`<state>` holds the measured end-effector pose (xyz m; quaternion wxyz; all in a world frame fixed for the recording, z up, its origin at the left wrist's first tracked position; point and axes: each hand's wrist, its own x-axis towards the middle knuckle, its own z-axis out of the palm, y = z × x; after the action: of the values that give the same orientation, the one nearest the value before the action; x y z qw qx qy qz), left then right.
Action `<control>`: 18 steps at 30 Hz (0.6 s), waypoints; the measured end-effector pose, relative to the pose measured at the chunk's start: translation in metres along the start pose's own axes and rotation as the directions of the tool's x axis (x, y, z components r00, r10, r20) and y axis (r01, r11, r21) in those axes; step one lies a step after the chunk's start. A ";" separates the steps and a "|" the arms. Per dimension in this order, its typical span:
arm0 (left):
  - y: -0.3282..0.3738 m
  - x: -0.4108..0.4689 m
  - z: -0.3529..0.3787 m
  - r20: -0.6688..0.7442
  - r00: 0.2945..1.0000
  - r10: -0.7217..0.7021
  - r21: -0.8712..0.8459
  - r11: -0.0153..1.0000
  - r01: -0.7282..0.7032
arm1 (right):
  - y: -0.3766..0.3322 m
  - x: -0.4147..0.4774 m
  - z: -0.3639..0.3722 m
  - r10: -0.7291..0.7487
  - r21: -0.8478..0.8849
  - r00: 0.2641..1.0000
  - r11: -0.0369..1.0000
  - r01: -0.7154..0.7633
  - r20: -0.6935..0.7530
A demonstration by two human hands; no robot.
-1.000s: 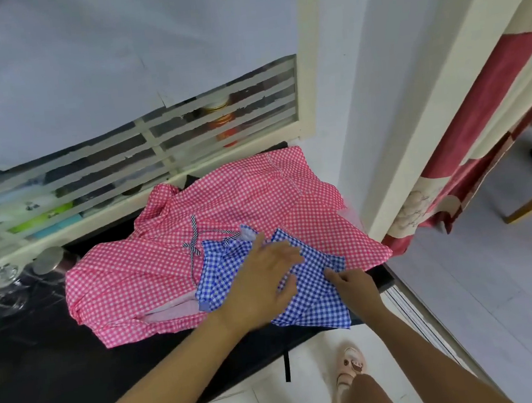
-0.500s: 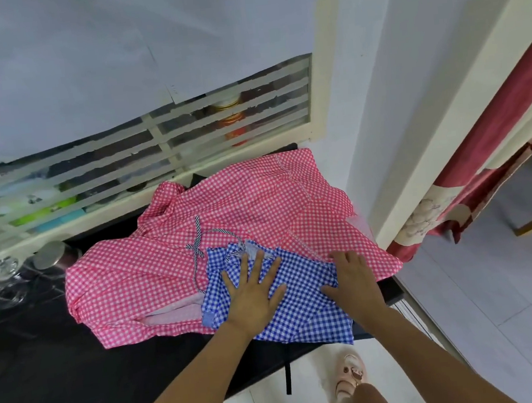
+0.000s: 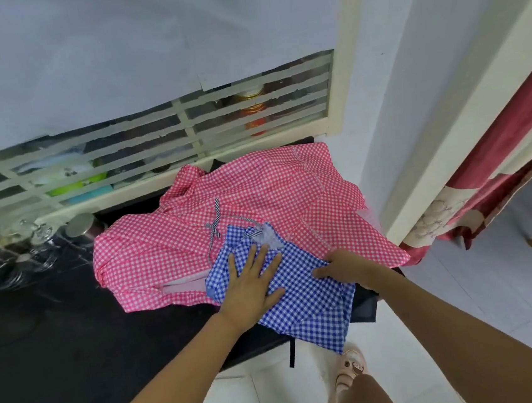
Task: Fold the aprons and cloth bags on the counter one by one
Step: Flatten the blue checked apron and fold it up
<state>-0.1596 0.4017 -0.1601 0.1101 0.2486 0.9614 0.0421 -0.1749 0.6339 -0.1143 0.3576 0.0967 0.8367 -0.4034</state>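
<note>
Here the black counter (image 3: pixel 59 338) bears a pink checked apron (image 3: pixel 257 195) spread beyond the fingertips, a blue checked apron (image 3: pixel 308 302) lies under the flat, splayed fingers of the left hand (image 3: pixel 251 288), and the curled fingers of the right hand (image 3: pixel 340 264) grip its edge.

At right end of counter (image 3: pixel 59 338), small apron (image 3: pixel 304 299) atop larger apron (image 3: pixel 258 199); glassware (image 3: pixel 17 250) left.

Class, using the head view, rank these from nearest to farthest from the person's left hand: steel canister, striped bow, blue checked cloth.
1. blue checked cloth: directly under the left hand.
2. striped bow: just beyond it, on the pink apron.
3. steel canister: far left, by the window.
</note>
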 end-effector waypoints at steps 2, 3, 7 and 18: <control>0.005 -0.025 0.003 -0.082 0.991 0.103 -0.103 0.988 -0.112 | -0.002 -0.014 0.009 0.015 0.353 1.000 0.936 -0.023 0.028; 0.008 -0.040 0.002 -0.130 0.979 0.155 -0.152 0.973 -0.174 | 0.001 -0.018 0.016 0.040 0.511 0.999 0.858 -0.051 0.032; 0.018 -0.097 0.019 -0.130 0.959 0.253 -0.188 0.943 -0.274 | 0.019 -0.029 0.057 0.137 0.847 0.975 0.483 -0.222 0.177; 0.010 -0.132 0.067 0.042 0.991 0.128 -0.247 0.962 -0.114 | 0.056 -0.064 0.111 -0.233 -0.239 0.943 0.955 0.176 -0.238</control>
<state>-0.0271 0.3476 -0.1992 0.1645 0.2924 0.9284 0.1595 -0.0457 0.5962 -0.1513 0.2073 0.0225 0.9209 -0.3293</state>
